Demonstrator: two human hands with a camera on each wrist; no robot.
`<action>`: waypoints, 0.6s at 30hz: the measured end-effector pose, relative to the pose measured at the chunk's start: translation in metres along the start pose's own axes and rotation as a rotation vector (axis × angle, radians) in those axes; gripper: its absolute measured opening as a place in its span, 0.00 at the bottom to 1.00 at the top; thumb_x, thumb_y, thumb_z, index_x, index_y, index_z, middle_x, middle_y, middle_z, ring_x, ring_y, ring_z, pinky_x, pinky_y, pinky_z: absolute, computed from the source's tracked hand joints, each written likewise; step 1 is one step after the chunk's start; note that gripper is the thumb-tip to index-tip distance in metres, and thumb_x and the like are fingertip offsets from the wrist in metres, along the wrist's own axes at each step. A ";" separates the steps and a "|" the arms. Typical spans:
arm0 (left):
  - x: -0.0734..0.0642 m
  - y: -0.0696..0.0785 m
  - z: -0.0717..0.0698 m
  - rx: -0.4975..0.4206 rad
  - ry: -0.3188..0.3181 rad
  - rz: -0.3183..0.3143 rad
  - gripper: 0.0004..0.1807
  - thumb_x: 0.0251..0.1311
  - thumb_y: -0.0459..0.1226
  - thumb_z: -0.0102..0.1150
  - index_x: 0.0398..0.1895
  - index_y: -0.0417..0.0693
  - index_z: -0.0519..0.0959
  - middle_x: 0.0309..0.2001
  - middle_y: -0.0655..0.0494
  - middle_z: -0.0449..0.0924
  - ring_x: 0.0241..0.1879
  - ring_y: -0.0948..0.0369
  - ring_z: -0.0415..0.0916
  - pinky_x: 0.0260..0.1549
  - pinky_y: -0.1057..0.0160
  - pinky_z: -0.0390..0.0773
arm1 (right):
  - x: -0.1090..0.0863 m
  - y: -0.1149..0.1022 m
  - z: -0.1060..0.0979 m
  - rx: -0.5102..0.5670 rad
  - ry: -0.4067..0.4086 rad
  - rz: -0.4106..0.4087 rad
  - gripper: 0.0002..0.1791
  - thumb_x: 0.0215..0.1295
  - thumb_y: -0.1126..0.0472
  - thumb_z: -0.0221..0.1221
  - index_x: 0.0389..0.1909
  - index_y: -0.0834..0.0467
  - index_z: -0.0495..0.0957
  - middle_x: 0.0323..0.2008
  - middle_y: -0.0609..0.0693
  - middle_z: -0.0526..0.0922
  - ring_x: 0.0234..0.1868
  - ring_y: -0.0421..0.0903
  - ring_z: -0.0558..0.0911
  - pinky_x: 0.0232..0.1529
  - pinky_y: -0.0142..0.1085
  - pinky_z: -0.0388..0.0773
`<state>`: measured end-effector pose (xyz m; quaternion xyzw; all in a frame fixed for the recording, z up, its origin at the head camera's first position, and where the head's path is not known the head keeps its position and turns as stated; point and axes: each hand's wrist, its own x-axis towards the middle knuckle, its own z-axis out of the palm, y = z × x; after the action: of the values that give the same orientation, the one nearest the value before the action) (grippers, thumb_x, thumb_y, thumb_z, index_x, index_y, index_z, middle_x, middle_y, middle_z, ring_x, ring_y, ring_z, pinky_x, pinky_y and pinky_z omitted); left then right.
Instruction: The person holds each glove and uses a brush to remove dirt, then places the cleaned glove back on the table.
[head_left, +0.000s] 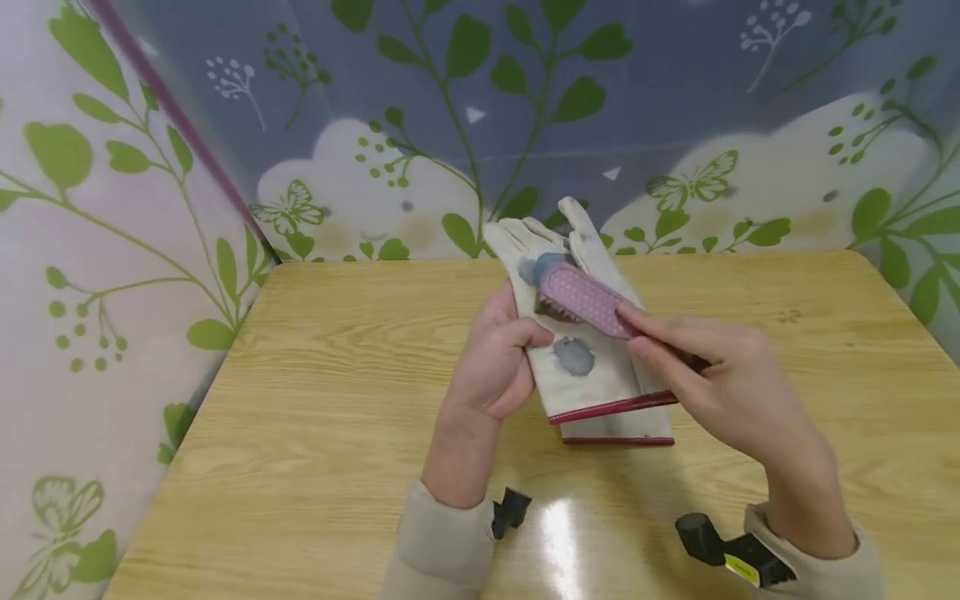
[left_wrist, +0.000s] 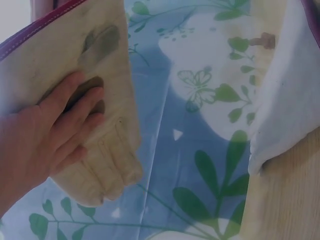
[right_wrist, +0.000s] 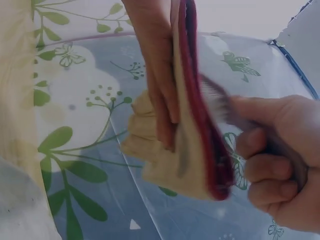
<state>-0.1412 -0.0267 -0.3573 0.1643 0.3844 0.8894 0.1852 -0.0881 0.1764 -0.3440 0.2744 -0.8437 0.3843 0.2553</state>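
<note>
A cream-white cloth work glove [head_left: 600, 383] with a red hem and grey-blue stains is held up by my left hand [head_left: 495, 358]. The thumb lies on its front, while the fingers spread across the back in the left wrist view. My right hand [head_left: 727, 375] grips the handle of a brush [head_left: 588, 300] with a pink dotted back and a blue end. Its bristles face the glove between two stains; in the right wrist view the brush [right_wrist: 217, 102] is close against the glove. A second glove [head_left: 618, 427] with a red hem lies below on the table.
The light wooden table [head_left: 337, 400] reaches back to a wall [head_left: 675, 75] printed with leaves, clouds and butterflies. Another patterned wall [head_left: 112, 250] stands along the left side. Black devices sit at both wrists, such as the one [head_left: 512, 512] by the left sleeve.
</note>
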 end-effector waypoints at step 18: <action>-0.004 0.003 -0.002 0.045 -0.047 -0.014 0.48 0.49 0.15 0.29 0.79 0.43 0.43 0.77 0.46 0.49 0.75 0.47 0.50 0.71 0.46 0.53 | -0.001 0.002 -0.003 0.103 0.046 -0.018 0.19 0.60 0.72 0.65 0.54 0.62 0.83 0.43 0.50 0.88 0.30 0.32 0.78 0.27 0.20 0.68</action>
<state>-0.1387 -0.0319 -0.3565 0.1865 0.4009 0.8752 0.1964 -0.0879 0.1800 -0.3436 0.2860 -0.8142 0.4310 0.2636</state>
